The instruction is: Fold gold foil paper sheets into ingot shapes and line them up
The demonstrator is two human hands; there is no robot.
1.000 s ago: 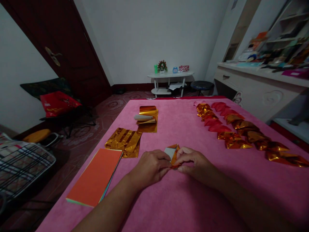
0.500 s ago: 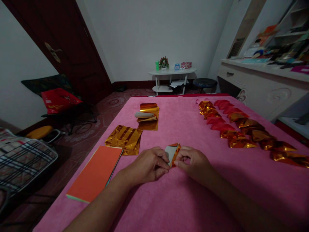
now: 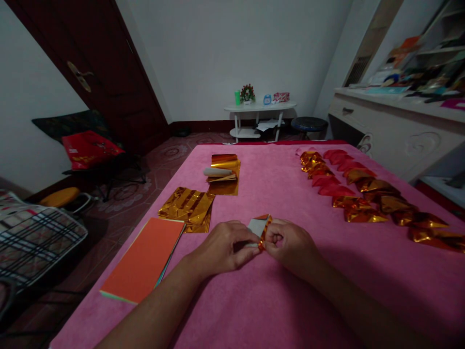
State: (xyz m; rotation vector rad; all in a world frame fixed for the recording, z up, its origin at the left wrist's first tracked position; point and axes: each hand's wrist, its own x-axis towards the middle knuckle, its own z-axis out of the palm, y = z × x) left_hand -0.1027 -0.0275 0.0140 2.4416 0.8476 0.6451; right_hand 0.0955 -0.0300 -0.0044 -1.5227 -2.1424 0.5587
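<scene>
A small piece of gold foil paper point(image 3: 258, 226), grey on its inner side, lies partly folded on the pink cloth between my hands. My left hand point(image 3: 227, 247) has its thumb and fingertips closed on the paper's near left part. On the right edge, where a gold strip is turned over, my right hand point(image 3: 290, 242) pinches with thumb and curled fingers. The fingertips nearly meet at the paper's near corner and hide part of it. Left of my hands lie a stack of gold foil sheets point(image 3: 187, 208) and a pile of orange paper point(image 3: 145, 259).
More gold foil sheets point(image 3: 227, 186), partly curled over, lie farther back on the pink-covered table point(image 3: 269, 174). Rows of folded gold pieces point(image 3: 363, 215) and red pieces point(image 3: 336, 190) stand on the right. Beyond are a white side table point(image 3: 261, 107), a stool point(image 3: 308, 124) and a cabinet point(image 3: 392, 126).
My left fingertips have shifted right onto the paper's gold edge. My right fingers have curled in more tightly. The paper stays in about the same place.
</scene>
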